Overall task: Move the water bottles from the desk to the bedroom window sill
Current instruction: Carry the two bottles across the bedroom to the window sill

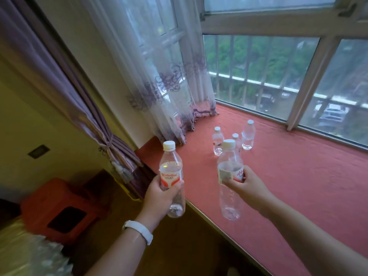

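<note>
From the head view, my left hand (159, 193) grips one clear plastic water bottle with white cap and red label (171, 176), and my right hand (246, 183) grips another (229, 176), both above the edge of the red-covered window sill (298, 176). I should set them upright beside the three clear bottles standing there (235, 140), slowly, because they look light and could tip.

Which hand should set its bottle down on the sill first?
Right. The right hand already holds its bottle over the red sill, near the three standing bottles; the left hand's bottle hangs off the edge.

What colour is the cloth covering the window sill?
The window sill cloth is salmon red, clearest in the head view.
</note>
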Available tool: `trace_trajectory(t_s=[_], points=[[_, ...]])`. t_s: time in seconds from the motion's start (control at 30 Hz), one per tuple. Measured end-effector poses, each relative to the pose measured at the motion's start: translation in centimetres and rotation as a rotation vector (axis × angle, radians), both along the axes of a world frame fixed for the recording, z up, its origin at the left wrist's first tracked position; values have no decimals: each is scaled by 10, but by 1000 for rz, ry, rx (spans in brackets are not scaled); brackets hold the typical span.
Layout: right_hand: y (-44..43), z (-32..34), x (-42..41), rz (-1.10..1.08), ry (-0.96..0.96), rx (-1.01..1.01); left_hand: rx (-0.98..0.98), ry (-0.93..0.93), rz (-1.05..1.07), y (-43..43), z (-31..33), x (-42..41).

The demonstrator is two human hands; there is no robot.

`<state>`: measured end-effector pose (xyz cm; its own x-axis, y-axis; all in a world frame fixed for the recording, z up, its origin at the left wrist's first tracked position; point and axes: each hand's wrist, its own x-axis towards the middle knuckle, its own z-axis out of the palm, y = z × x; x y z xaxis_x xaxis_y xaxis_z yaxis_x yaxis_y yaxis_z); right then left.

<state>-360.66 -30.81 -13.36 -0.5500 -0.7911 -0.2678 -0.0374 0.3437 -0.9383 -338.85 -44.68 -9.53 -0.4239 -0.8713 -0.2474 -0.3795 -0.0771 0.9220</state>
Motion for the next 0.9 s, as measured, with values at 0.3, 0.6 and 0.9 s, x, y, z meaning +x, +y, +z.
trace_trajectory(t_s=[0.3,0.6,0.9], points=[[-20,-20,-32,-194,-8,82,-9,-26,-174,-65,-27,-69],[-83,-28,-38,-511,-43,142,80,-62,-469,-170,-75,-134],[-158,-33,-33,-665,-31,162,128,-89,-638,-271,-108,-181]])
